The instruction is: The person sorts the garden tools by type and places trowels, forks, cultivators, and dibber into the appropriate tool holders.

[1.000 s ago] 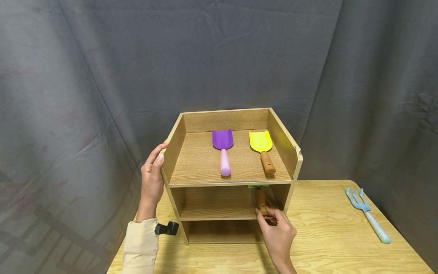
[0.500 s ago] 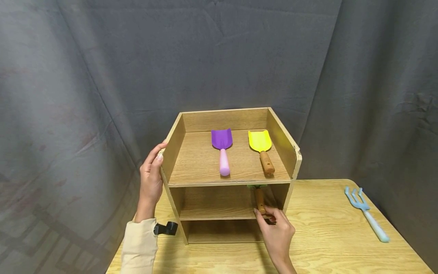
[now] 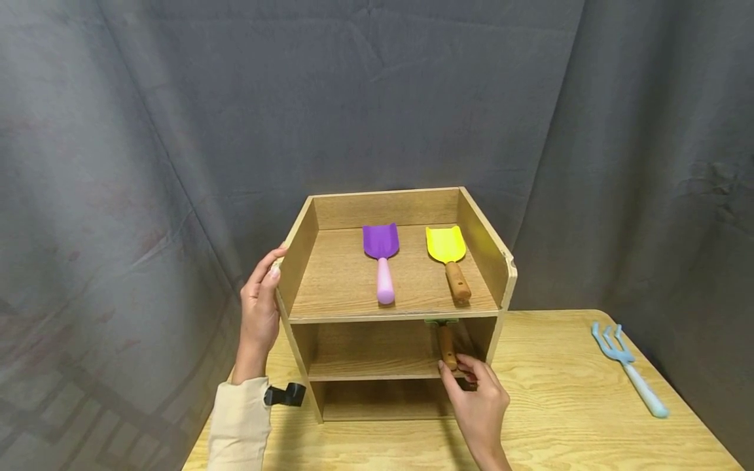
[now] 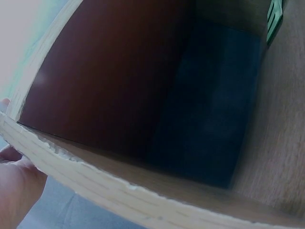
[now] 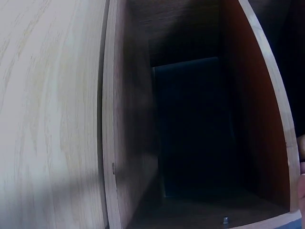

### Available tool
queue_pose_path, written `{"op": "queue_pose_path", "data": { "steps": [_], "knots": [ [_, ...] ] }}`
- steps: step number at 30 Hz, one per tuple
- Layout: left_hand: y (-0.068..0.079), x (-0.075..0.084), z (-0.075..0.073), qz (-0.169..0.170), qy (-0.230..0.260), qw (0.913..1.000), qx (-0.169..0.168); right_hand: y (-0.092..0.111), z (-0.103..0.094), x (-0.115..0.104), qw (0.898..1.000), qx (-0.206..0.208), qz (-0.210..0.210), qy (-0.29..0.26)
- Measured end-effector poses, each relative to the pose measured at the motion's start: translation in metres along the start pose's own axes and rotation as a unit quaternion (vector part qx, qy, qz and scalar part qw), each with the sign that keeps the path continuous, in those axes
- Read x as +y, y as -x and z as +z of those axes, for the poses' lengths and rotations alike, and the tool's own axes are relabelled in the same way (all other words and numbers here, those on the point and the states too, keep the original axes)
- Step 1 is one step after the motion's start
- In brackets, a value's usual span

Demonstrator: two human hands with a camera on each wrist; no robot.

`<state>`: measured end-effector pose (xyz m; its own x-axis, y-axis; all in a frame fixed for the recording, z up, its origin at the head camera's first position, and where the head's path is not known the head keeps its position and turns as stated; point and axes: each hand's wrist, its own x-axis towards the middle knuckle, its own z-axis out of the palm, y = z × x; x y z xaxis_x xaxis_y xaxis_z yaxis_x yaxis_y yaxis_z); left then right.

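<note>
My left hand (image 3: 259, 307) grips the front edge of the left side panel of a small wooden shelf unit (image 3: 344, 281). Low at the right, my right hand (image 3: 480, 402) pinches the brown handle end of a garden hand fork (image 3: 446, 343) on the middle shelf. Most of the fork's green head is hidden under the top board in the head view; its slotted tines (image 4: 273, 20) show at the upper right of the left wrist view. Only fingertips (image 5: 302, 167) of the right hand appear at the right wrist view's edge.
On the top board lie a purple scoop (image 3: 381, 242) with a pink handle and a yellow scoop (image 3: 446, 244) with a brown handle. A light blue hand fork (image 3: 627, 366) rests on the wooden table (image 3: 554, 399) at right. Grey cloth (image 3: 377, 91) hangs behind.
Both hands keep their holds on the shelf and the fork handle. The whole scene shifts only slightly in the head view.
</note>
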<state>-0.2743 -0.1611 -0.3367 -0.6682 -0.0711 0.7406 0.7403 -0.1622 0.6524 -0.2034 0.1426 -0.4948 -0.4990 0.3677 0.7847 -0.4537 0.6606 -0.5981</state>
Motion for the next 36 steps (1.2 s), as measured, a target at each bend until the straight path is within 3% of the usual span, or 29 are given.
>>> {"op": "queue_pose_path", "data": {
  "steps": [4, 12, 19, 29, 36],
  "knots": [
    [0.000, 0.000, -0.001, -0.007, -0.002, 1.0000, 0.001, -0.002, -0.003, -0.001, 1.000, -0.006, 0.001, -0.004],
    [0.001, 0.001, -0.001, -0.004, 0.003, 1.0000, -0.001, -0.008, -0.008, -0.004, 0.998, -0.015, -0.067, 0.013],
    [0.000, 0.001, 0.000, -0.002, 0.006, 1.0000, -0.003, -0.012, -0.016, -0.006, 0.995, -0.043, -0.086, 0.020],
    [0.000, 0.001, 0.000, -0.003, 0.003, 1.0000, 0.001, -0.017, -0.027, 0.003, 0.988, -0.046, -0.148, -0.022],
    [0.001, 0.000, 0.000, -0.003, -0.002, 1.0000, 0.003, -0.018, -0.042, 0.010, 0.983, -0.061, -0.167, -0.039]
  ]
}}
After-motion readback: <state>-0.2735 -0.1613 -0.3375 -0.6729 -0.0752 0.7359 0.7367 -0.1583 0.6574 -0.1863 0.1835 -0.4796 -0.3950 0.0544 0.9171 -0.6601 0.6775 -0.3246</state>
